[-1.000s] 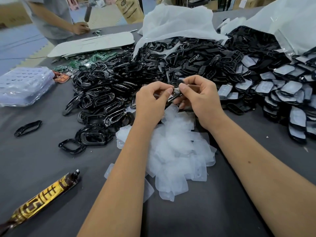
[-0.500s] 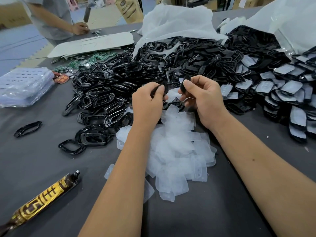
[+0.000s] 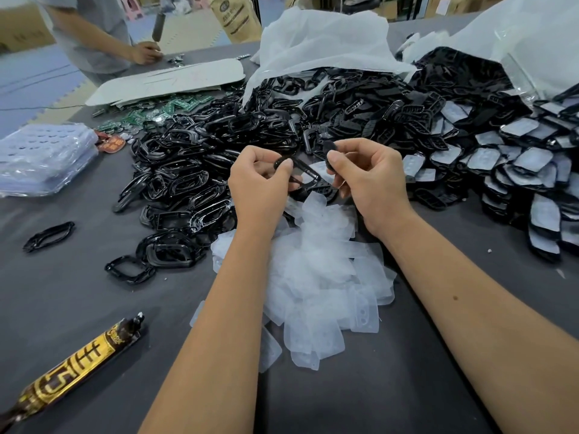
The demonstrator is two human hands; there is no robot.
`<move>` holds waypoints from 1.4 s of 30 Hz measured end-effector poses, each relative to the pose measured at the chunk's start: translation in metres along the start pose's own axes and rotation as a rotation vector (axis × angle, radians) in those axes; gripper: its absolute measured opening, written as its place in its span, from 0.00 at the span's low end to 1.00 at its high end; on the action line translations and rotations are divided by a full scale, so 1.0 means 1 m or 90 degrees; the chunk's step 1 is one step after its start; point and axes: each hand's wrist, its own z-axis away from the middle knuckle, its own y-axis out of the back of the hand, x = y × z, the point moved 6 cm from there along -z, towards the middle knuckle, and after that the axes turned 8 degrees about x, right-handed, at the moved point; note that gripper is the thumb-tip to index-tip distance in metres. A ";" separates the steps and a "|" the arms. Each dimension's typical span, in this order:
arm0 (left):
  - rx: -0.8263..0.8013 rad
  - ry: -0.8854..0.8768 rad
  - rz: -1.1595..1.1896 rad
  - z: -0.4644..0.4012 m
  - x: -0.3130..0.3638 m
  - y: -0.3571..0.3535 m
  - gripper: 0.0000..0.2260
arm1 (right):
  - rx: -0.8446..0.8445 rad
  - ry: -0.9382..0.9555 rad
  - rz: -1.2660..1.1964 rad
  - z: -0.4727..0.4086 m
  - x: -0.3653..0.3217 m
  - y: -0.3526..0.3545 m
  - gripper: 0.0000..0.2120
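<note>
Both hands are raised over the middle of the table (image 3: 62, 302). The left hand (image 3: 263, 186) pinches a small black piece (image 3: 279, 163) between thumb and forefinger, and the right hand (image 3: 372, 180) pinches a second black piece (image 3: 329, 149) the same way. A black frame (image 3: 308, 177) sits between them against their lower fingers, above the pile of clear plastic pieces (image 3: 316, 270), with the heap of black frames (image 3: 188, 170) just left.
</note>
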 end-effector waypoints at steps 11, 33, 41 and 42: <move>-0.016 0.067 0.059 -0.002 -0.006 -0.004 0.10 | -0.040 0.046 0.029 0.001 -0.004 -0.003 0.15; -0.099 0.098 0.117 0.003 -0.005 -0.014 0.07 | -0.047 0.071 0.062 0.003 -0.008 -0.003 0.09; -0.117 0.110 0.143 0.004 -0.005 -0.014 0.06 | -0.045 0.054 0.029 0.003 -0.008 -0.003 0.13; -0.122 0.116 0.152 0.004 -0.005 -0.014 0.06 | -0.042 0.052 0.028 0.003 -0.007 -0.002 0.13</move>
